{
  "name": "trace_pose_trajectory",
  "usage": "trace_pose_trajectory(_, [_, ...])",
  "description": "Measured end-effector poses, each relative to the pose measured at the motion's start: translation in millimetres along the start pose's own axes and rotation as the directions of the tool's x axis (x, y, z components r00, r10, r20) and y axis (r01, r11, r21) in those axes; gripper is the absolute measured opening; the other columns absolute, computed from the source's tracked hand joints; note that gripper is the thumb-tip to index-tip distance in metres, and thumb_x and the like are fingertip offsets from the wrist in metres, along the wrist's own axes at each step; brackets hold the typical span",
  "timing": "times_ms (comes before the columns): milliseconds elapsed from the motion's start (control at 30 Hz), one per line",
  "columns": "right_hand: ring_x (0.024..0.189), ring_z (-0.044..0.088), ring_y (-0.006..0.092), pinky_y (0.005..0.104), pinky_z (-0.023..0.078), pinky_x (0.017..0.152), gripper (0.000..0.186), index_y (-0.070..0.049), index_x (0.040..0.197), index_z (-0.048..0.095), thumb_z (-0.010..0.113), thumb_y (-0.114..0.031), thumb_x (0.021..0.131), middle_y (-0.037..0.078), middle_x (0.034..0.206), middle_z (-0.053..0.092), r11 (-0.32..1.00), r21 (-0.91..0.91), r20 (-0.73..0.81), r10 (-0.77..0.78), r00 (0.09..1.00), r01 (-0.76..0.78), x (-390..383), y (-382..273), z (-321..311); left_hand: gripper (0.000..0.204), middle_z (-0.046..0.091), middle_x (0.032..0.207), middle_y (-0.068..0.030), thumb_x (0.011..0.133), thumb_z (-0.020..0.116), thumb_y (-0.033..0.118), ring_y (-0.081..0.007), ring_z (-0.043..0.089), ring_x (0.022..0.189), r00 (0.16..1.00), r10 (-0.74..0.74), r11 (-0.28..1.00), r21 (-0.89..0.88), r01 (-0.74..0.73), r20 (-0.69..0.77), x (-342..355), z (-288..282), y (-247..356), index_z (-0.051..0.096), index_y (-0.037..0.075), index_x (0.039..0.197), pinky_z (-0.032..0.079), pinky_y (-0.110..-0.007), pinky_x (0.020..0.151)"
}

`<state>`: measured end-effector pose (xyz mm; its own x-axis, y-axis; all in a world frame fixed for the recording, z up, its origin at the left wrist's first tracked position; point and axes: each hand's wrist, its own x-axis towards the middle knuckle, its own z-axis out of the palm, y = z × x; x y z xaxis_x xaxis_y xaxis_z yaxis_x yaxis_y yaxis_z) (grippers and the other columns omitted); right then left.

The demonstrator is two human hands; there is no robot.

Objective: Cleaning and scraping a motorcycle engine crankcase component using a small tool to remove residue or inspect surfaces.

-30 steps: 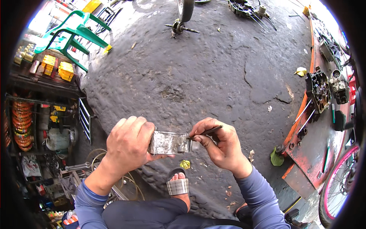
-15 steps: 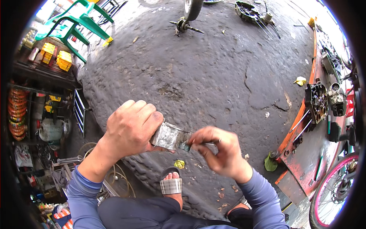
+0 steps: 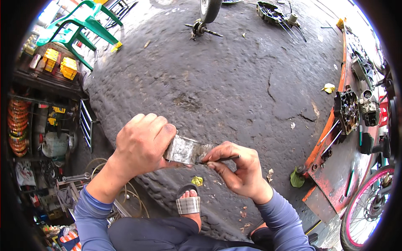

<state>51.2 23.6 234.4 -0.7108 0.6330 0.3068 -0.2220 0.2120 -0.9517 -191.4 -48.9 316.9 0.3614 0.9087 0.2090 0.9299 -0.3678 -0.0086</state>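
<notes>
The left hand (image 3: 142, 144) grips a dull grey curved metal part (image 3: 186, 149) above the sandalled foot (image 3: 189, 204). The right hand (image 3: 236, 167) pinches a thin dark tool (image 3: 224, 159) against it. Yellow boxes (image 3: 60, 62) sit far left, beside the green plastic chair (image 3: 79, 23).

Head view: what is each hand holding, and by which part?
The left hand grips the left end of a grimy metal part. The right hand pinches a thin dark tool near its tip, held against the part's right end.
</notes>
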Motion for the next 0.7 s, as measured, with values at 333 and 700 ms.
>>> trace_pose_trajectory(333, [0.089,0.075,0.0185,0.0309,0.061,0.078,0.014,0.001,0.100,0.069,0.075,0.008,0.089,0.012,0.101,0.077,0.978,0.183,-0.225,0.140,0.964,-0.100,-11.3,9.4,22.8,0.064,0.056,0.079,-0.0061,0.070,0.082,0.065,-0.0252,0.060,0.073,0.995,-0.094,0.995,0.048,0.093,0.020,-5.9,-1.5,11.5,0.062,0.007,0.090,0.045,-0.038,0.064])
trace_pose_trajectory(700, [0.090,0.073,0.0163,0.0297,0.059,0.078,0.013,0.002,0.101,0.069,0.073,0.008,0.091,0.011,0.100,0.075,0.953,0.265,-0.258,0.220,0.941,-0.150,-10.7,10.1,21.0,0.066,0.056,0.079,-0.0059,0.071,0.081,0.068,-0.0252,0.059,0.071,0.996,-0.093,0.994,0.055,0.092,0.010,-3.5,-1.3,10.7,0.060,0.007,0.086,0.044,-0.038,0.064])
